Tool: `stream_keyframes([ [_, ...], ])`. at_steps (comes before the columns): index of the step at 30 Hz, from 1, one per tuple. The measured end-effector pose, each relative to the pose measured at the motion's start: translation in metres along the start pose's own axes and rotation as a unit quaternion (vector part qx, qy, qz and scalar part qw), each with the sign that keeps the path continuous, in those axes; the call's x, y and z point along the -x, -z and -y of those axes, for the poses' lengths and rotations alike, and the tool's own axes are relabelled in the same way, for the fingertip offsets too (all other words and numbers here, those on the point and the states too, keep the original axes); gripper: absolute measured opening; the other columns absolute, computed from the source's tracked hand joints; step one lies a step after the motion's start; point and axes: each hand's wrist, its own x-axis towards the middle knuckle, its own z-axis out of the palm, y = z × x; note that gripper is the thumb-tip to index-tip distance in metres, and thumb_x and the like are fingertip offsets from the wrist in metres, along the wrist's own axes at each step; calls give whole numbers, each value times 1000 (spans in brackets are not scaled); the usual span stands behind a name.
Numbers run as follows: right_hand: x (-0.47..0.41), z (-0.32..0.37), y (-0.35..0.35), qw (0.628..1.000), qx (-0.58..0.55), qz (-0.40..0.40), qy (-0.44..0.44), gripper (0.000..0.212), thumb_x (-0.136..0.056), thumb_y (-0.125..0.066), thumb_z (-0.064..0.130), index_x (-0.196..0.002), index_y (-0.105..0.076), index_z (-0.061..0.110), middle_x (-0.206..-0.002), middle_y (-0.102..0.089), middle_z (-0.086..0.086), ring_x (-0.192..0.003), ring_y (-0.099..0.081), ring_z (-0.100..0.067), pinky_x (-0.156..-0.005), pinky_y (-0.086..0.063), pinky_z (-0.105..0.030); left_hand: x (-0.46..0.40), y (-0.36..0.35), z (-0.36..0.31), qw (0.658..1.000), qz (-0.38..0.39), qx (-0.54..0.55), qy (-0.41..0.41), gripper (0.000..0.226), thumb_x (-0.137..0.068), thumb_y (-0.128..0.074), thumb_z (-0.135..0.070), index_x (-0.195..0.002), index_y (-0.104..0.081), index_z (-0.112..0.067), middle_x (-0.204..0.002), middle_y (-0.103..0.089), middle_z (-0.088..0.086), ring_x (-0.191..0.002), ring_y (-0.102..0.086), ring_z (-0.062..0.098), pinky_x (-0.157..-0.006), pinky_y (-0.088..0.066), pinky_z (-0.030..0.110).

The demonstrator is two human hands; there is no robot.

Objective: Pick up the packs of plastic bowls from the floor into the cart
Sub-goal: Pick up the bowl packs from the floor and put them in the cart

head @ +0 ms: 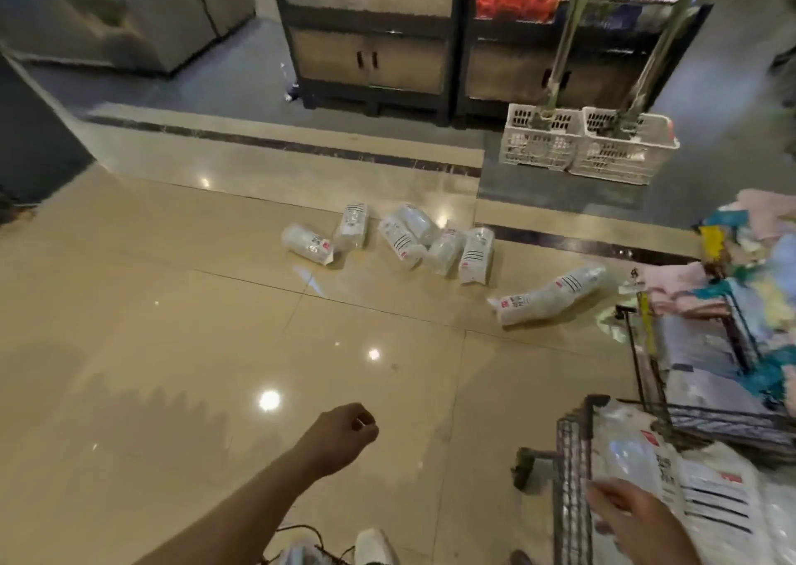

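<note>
Seven packs of plastic bowls are seen lying on the tan floor [172,349], spread from approx. 11 to 2 o'clock of frame centre. Furthest L, one pack [308,243] lies tilted; just R of it a 2nd pack [353,225] lies nearly end-on. A cluster of four is grouped at 12–1 o'clock: a slanted pack [401,241], a pack behind it [418,222], touching it, a 5th pack [446,251] and a 6th pack [477,255], side by side. Well apart at 2 o'clock, a long pack [547,299] lies diagonally, near a wire rack [646,375] w/ folded textiles.

The cart [570,478] is seen at 4–5 o'clock, bottom R; packs in the cart [689,478] are already loaded.

The left hand [344,435] is held out over the floor at 6 o'clock, fingers curled into a loose fist, nothing gripped. The right hand [637,521] is held at the cart's edge at 5 o'clock, fingers spread & blurred; contact w/ the loaded packs can't be told.

Two white crates [586,144] are set at 1 o'clock, far side, in front of dark display cabinets [370,56].
</note>
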Motion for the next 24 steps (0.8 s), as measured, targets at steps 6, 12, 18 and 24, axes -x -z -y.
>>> stream_keyframes([
  [6, -27, 136, -72, 996, 29, 35, 76, 11, -94, -76, 29, -99, -78, 19, -94, -79, 0, -91, -76, -24, -91, -59, -42, -40, 86, 58, 993, -42, 96, 45, 15, -98, -61, -38, -108, -70, -32, -106, -75, -6, -95, -72, 12, -82, -54, 27],
  [12, -81, 274, -133, 987, 33, 69, 143, 7, -97, -70, 38, -99, -73, 32, -100, -77, 6, -84, -77, -17, -74, -56, -32, -102, 143, 101, 983, -44, 136, 114, 12, -96, -63, -33, -104, -72, -32, -103, -75, -6, -93, -73, 12, -79, -54, 28],
  [18, -179, 437, -190, 980, 12, 115, 165, 15, -96, -70, 44, -107, -69, 34, -105, -73, 10, -92, -75, -16, -89, -61, -41, -206, 240, 107, 941, -86, 261, 199, 13, -101, -62, -22, -107, -73, -19, -105, -77, 9, -88, -71, 20, -72, -49, 31],
  [24, -263, 598, -235, 976, 40, 160, 145, 30, -95, -70, 49, -118, -69, 30, -113, -72, 10, -96, -75, -16, -97, -59, -47, -332, 373, 69, 892, -117, 369, 234, 21, -106, -57, -30, -116, -66, -15, -119, -72, 12, -109, -71, 28, -96, -55, 45],
])
